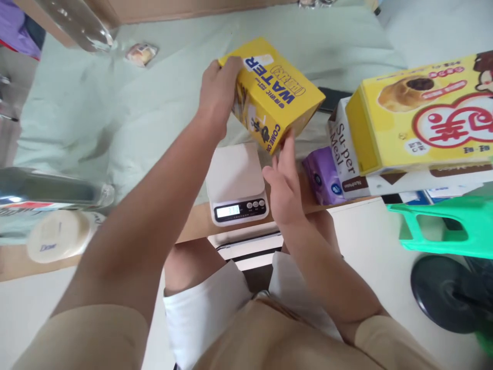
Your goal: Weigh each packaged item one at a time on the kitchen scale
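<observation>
A yellow cardboard box [275, 90] printed with "WATER" is tilted above the cloth-covered table, behind a small white kitchen scale [235, 177]. My left hand [219, 92] grips the box at its far left end, with the fingers partly hidden behind it. At the near right corner my right hand [284, 180] touches the box from below; its fingertips are partly hidden under the edge. The scale's display is lit, with digits too blurred to read surely, and its platform bears nothing.
On the right, a yellow snack box [427, 113] lies on a white "Su-per Meal" box [342, 149], beside a purple pack [323, 174]. Bottle [50, 187] and white jar [57, 236] lie left. A wrapped snack [141, 54] lies farther back. A green stool [447, 226] stands right.
</observation>
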A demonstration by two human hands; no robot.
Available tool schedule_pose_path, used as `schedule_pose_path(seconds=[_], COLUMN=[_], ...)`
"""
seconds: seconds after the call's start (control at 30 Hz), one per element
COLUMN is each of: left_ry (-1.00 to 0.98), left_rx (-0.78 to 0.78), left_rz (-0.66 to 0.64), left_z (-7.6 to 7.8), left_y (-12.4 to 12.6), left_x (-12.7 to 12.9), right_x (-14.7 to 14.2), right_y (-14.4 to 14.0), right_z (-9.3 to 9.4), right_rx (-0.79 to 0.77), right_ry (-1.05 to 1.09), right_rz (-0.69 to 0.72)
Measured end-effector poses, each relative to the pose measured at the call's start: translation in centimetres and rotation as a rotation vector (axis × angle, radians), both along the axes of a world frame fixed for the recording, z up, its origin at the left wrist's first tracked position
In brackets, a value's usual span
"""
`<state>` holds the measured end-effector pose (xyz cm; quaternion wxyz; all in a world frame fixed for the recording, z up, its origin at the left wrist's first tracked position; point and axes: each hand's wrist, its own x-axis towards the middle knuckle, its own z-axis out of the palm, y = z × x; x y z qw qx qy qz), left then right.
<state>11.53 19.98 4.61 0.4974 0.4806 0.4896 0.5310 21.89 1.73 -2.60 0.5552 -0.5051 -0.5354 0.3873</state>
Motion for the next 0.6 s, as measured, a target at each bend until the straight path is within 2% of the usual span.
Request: schedule_pose_path(seconds=[0.13, 0.23, 0.33, 0.4, 0.5, 0.6], left_ry=[0.05, 0.06, 0.076, 0.124, 0.226, 0.242], left_rx=[-0.058, -0.068, -0.051, -0.063, -0.126, -0.206], left_rz=[-0.103, -0.165, -0.191, -0.153, -0.072, -0.084], left_z=[-2.1, -3.6, -4.6, -4.9, -4.7, -4.0], left_y=[4.3, 5.6, 5.6, 5.2, 4.5, 3.8], left_x=[3.2, 4.9, 5.6, 5.6, 5.2, 5.3], right_x=[0.1, 0.6, 1.0, 1.1, 1.4, 1.7], right_y=[2.1, 3.2, 3.8, 3.5, 1.7, -1.3], right_z=[-1.1, -1.9, -2.3, -2.1, -1.0, 0.5], right_rx=[-0.052, -0.066, -0.107, -0.145, -0.177, -0.162], right_ry=[0.032, 0.112, 0.244, 0.325, 0.413, 0.44], right_rz=[-0.056, -0.082, -0.081, -0.076, -0.029, 0.038])
